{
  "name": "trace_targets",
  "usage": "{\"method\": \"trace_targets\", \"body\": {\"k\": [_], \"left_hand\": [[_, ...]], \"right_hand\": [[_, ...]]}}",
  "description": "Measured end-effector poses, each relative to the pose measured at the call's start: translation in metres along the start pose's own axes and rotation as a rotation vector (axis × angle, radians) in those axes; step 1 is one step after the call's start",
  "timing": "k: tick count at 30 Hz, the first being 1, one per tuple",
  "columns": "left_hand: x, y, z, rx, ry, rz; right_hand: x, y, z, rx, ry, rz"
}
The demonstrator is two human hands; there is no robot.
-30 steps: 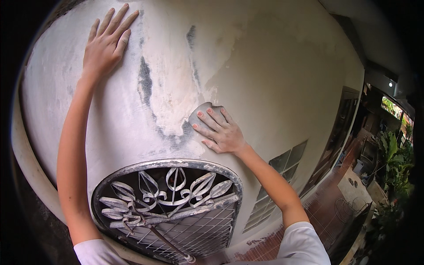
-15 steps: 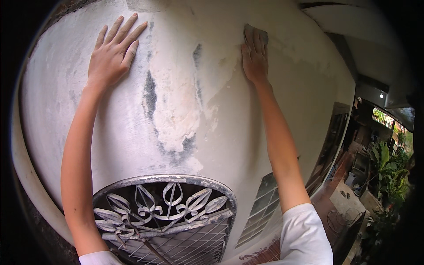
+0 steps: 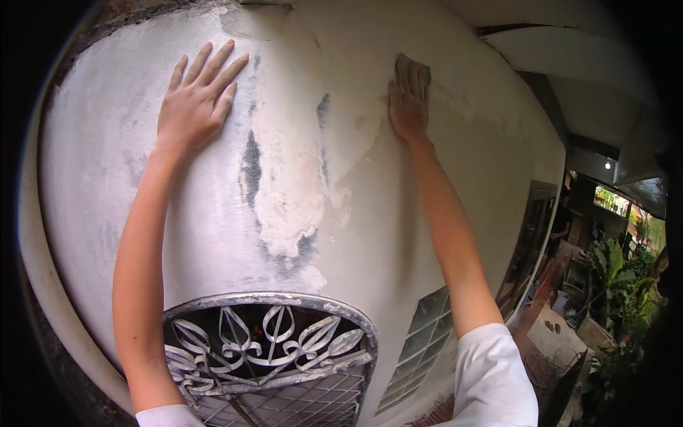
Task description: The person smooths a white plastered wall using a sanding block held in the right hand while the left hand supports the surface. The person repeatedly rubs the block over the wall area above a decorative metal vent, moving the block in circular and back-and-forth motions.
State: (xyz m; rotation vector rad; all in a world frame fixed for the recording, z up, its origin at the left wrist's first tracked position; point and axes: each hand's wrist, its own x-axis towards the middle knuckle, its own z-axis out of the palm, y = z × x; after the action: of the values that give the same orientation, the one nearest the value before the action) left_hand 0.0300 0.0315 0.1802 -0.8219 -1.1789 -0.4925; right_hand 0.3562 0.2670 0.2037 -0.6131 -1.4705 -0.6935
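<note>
My left hand (image 3: 196, 110) lies spread and open against the upper part of a white plastered wall (image 3: 99, 178), dust on its fingers. Higher on the wall's right side, my right hand (image 3: 409, 107) presses a dark grey sheet (image 3: 421, 73), like an abrasive pad, flat to the surface with fingers together. Between the hands runs a rough pale patch (image 3: 284, 220) with grey streaks.
Below are an arched opening with a peeling metal grille (image 3: 277, 327) and a paned window (image 3: 420, 341). A pale curved pipe or edge (image 3: 35, 242) runs down the left. At right are an overhang, plants (image 3: 612, 270), clutter, coiled wire and what looks like a dim figure (image 3: 562, 228).
My right hand has moved from beside the middle patch up and right with the grey sheet. My left hand stays on the wall, appearing slightly lower and farther right as the view shifts.
</note>
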Motion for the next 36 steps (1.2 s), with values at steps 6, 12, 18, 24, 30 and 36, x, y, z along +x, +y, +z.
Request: {"method": "trace_targets", "body": {"k": [6, 12, 18, 24, 30, 36], "left_hand": [[0.000, -0.002, -0.002, -0.050, 0.007, -0.008], [0.001, -0.001, 0.000, -0.016, 0.008, -0.030], [0.002, -0.002, 0.001, 0.048, -0.030, -0.035], [0.002, -0.001, 0.001, 0.086, -0.057, -0.038], [-0.003, 0.002, 0.000, 0.082, -0.065, -0.054], [-0.039, 0.013, -0.006, -0.001, -0.096, -0.087]], "right_hand": [[0.012, 0.013, 0.000, -0.087, -0.015, 0.084], [-0.096, -0.045, -0.003, -0.001, -0.019, -0.021], [-0.057, -0.046, -0.004, -0.048, 0.072, 0.253], [-0.091, -0.074, 0.003, 0.050, 0.020, 0.135], [-0.056, -0.054, 0.009, 0.008, 0.120, 0.091], [0.058, -0.008, 0.008, -0.097, -0.010, 0.267]]}}
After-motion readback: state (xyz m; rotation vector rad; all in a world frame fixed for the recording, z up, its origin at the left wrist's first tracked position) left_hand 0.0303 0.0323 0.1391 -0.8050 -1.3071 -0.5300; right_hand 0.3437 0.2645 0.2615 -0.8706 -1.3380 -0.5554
